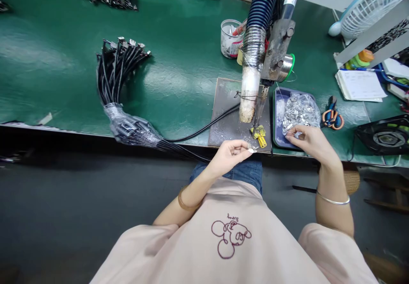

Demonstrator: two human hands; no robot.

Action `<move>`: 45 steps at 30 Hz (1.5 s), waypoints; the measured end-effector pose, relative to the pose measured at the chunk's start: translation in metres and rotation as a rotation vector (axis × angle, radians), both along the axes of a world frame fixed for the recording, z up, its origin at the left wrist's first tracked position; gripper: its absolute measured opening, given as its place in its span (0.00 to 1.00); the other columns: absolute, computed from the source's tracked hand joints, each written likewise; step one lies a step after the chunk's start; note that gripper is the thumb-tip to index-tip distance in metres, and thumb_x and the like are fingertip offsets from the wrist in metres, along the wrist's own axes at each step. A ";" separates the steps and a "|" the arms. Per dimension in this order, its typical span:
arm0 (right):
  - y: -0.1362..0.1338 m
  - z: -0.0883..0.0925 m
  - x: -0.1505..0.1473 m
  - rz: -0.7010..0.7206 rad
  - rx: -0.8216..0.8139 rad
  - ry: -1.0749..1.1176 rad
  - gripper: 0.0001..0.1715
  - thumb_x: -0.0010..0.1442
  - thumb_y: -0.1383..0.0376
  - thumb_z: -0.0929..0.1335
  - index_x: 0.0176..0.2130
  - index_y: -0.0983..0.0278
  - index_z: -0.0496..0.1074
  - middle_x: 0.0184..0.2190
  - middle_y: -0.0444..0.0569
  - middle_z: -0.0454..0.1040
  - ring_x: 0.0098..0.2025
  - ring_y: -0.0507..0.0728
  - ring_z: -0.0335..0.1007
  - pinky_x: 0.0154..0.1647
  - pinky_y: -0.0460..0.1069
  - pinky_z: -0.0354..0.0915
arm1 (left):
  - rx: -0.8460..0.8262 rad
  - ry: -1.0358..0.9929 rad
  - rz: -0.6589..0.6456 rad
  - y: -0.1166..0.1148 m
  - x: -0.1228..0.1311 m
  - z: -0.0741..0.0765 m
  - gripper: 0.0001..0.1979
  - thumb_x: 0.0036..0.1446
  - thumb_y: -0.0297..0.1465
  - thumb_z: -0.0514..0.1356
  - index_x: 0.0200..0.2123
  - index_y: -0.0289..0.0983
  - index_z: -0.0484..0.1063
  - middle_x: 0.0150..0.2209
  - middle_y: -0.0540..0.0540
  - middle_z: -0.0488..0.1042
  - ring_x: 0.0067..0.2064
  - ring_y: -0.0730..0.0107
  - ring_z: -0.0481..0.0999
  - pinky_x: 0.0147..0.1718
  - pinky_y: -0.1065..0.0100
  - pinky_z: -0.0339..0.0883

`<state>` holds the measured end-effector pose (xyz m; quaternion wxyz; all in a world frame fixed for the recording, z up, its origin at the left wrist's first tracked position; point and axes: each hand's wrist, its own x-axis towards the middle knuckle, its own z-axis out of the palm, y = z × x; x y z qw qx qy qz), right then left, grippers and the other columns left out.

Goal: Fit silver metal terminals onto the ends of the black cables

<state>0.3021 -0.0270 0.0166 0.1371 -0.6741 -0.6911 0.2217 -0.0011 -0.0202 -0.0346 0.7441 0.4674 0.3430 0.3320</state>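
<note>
My left hand (232, 155) is closed in a pinch at the bench edge, with a small silvery metal piece (254, 149) at its fingertips. Just beyond it lie a yellow tool (260, 136) and a dark work board (220, 124). An upright soldering iron (261, 107) points down above that board, beside a white-ended hose (250, 88). My right hand (308, 141) has its fingers pinched over the near side of a blue tray (279, 132); what they hold is too small to make out. A clear bag of metal parts (301, 111) lies in this tray.
A wrapped bundle of black cables (111, 75) lies to the left, its tails running toward the board. Solder spool (286, 67) and plastic tub (230, 39) stand behind. Rightward are cutters (332, 115), papers (360, 85), a black fan (385, 134) and a white fan (373, 7).
</note>
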 end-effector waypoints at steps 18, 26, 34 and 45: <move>-0.040 -0.044 -0.127 -0.189 0.242 0.634 0.16 0.69 0.56 0.66 0.33 0.62 0.74 0.32 0.46 0.74 0.33 0.52 0.71 0.34 0.47 0.66 | 0.557 0.446 0.292 -0.016 0.015 0.003 0.09 0.57 0.26 0.60 0.25 0.37 0.64 0.23 0.55 0.60 0.25 0.78 0.59 0.25 0.77 0.60; -0.041 -0.040 -0.125 -0.153 0.234 0.645 0.15 0.70 0.58 0.67 0.32 0.62 0.72 0.31 0.45 0.73 0.31 0.51 0.69 0.33 0.47 0.64 | 0.678 0.475 0.289 -0.016 0.014 0.006 0.09 0.57 0.24 0.59 0.26 0.37 0.64 0.23 0.55 0.61 0.24 0.79 0.60 0.24 0.77 0.58; -0.044 -0.037 -0.127 -0.094 0.354 0.427 0.15 0.69 0.61 0.68 0.29 0.62 0.70 0.27 0.42 0.69 0.27 0.49 0.61 0.31 0.47 0.60 | 0.624 0.439 0.238 -0.017 0.011 0.006 0.09 0.59 0.25 0.59 0.26 0.36 0.65 0.23 0.55 0.59 0.24 0.79 0.58 0.23 0.76 0.55; -0.045 -0.031 -0.132 -0.114 0.386 0.384 0.11 0.66 0.63 0.71 0.30 0.62 0.73 0.27 0.42 0.72 0.25 0.49 0.59 0.31 0.48 0.60 | 0.621 0.330 0.180 -0.012 0.001 0.005 0.05 0.62 0.25 0.61 0.32 0.34 0.73 0.28 0.50 0.73 0.27 0.76 0.67 0.27 0.75 0.61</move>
